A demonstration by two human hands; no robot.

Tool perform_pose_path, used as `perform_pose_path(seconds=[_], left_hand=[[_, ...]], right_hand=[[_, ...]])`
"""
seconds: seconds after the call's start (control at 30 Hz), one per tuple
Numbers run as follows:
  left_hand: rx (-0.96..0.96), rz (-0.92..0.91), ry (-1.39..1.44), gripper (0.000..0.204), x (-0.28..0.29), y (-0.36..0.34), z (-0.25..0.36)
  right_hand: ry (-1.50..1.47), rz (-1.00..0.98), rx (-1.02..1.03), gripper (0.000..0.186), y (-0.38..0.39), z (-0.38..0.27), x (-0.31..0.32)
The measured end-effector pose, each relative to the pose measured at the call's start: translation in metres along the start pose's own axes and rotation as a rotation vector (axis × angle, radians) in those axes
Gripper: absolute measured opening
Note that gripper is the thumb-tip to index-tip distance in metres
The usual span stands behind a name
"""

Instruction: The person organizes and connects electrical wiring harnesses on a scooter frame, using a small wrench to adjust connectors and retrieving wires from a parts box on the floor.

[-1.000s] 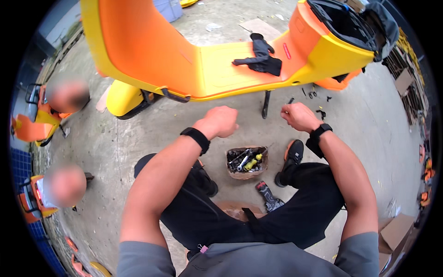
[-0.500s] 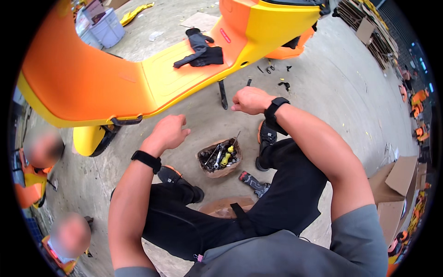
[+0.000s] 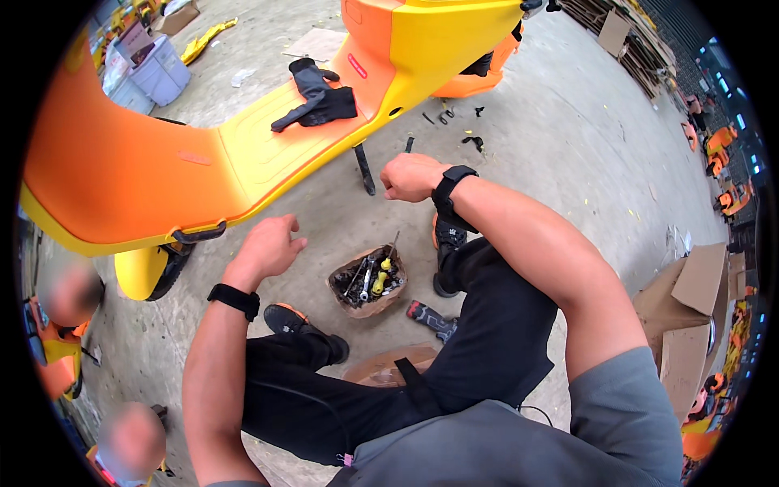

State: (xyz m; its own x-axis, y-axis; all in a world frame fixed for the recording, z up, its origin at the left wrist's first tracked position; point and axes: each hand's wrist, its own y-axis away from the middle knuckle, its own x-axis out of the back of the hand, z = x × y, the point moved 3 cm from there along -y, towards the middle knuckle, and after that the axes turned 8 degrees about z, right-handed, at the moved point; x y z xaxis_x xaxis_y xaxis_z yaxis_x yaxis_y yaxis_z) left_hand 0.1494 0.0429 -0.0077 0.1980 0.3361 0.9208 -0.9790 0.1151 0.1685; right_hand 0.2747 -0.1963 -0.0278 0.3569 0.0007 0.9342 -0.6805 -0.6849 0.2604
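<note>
An orange-and-yellow scooter body [image 3: 284, 154] stretches across in front of me. Beside its lower near edge is my left hand [image 3: 269, 246], thumb and fingers apart, holding nothing I can see. My right hand [image 3: 411, 177] is curled near the black kickstand [image 3: 364, 170]. Its fingers are bent under, so whatever they may hold is hidden. Dark work gloves [image 3: 316, 99] lie on the scooter's footboard. Between my feet sits a crumpled brown box [image 3: 367, 308], with a ratchet wrench [image 3: 367, 274], a yellow-handled screwdriver [image 3: 380, 281] and dark small parts inside.
A red-and-grey cordless power tool [image 3: 432, 319] lies on the floor by my right leg. An open cardboard box [image 3: 686, 300] stands to the right. Black scraps [image 3: 473, 144] lie beyond the scooter, and bins [image 3: 161, 71] stand at far left. Two people are at the left.
The view has turned a little to the right, so the scooter and toolbox appear further left. Both hands keep nearly the same pose and place by the scooter.
</note>
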Motion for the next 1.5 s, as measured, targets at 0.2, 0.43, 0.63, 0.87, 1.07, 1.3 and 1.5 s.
perform_pose_path(seconds=[0.2,0.43,0.63,0.87,1.07,1.3,1.5], left_hand=[[0.059,-0.042,0.008,0.032,0.004,0.001,0.003],[0.030,-0.013,0.001,0.030,0.004,0.000,0.001],[0.028,-0.029,-0.014,0.031,0.004,0.000,0.002],[0.004,-0.001,0.024,0.030,0.001,-0.001,-0.004],[-0.037,0.075,0.033,0.027,0.008,0.003,0.008],[-0.127,0.152,0.088,0.027,0.035,0.043,0.008],[-0.075,-0.019,-0.025,0.028,0.030,0.038,-0.028]], right_hand=[[0.017,-0.006,0.011,0.026,-0.001,0.004,-0.004],[0.021,-0.005,0.022,0.028,-0.003,0.004,-0.006],[0.074,-0.008,0.092,0.027,-0.006,0.004,-0.006],[0.043,-0.021,0.051,0.024,-0.002,0.002,-0.002],[0.193,0.002,0.077,0.024,-0.011,0.005,-0.016],[0.098,-0.015,-0.068,0.030,-0.015,0.010,-0.021],[0.091,0.034,-0.053,0.024,-0.011,0.006,-0.020]])
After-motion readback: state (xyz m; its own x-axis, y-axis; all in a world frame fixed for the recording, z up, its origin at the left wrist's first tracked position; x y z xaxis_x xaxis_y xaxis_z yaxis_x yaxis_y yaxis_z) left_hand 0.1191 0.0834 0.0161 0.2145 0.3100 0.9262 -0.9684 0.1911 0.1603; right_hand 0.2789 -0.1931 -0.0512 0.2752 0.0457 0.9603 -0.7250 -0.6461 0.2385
